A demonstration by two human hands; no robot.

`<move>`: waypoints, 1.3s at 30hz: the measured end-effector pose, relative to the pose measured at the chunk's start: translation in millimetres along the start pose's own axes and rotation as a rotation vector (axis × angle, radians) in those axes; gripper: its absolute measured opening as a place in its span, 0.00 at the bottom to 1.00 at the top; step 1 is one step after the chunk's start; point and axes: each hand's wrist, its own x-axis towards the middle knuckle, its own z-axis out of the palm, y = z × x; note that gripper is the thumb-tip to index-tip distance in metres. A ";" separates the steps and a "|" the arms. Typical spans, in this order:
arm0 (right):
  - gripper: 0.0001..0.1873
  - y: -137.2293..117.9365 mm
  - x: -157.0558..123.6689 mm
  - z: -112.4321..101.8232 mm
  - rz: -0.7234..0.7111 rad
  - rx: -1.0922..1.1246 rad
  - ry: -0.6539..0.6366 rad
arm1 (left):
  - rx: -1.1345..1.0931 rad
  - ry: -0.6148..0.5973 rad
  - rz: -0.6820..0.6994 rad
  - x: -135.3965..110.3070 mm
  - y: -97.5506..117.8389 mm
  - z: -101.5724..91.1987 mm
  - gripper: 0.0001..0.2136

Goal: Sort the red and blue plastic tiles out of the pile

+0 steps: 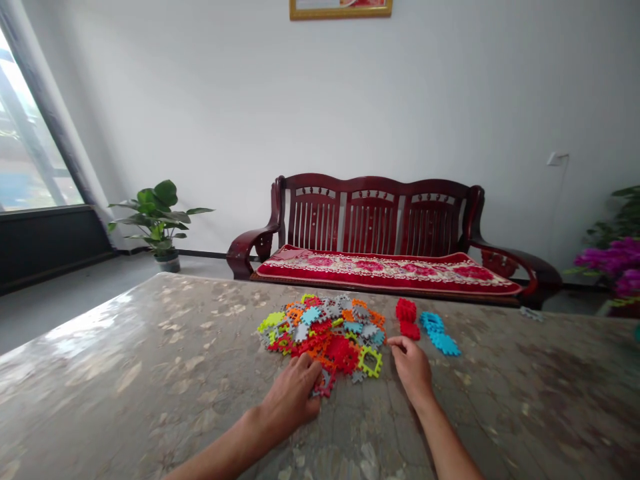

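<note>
A heap of gear-edged plastic puzzle tiles (340, 353) in red, orange, grey, lime and blue lies on the table. At its near left edge is my left hand (296, 390), with fingers curled down against the tiles; their tips are hidden. By the heap's right edge, my right hand (413, 368) has thumb and forefinger pinched together. Whatever sits in that pinch is too small to make out. A lime square frame tile (370, 361) lies between the two hands. Beyond my right hand stand a red tile stack (406, 311) and a row of overlapping blue tiles (441, 335).
A patterned cloth (125, 380) covers the table. One grey tile (531, 313) lies near the far right edge. Behind the table stands a dark red wooden bench (373, 223) with a floral red cushion (390, 268). Potted plants (163, 210) are at both sides.
</note>
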 end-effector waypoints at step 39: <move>0.16 -0.4 1.6 0.6 0.007 0.002 0.007 | -0.340 0.768 -0.790 18.5 -128.4 -11.3 0.23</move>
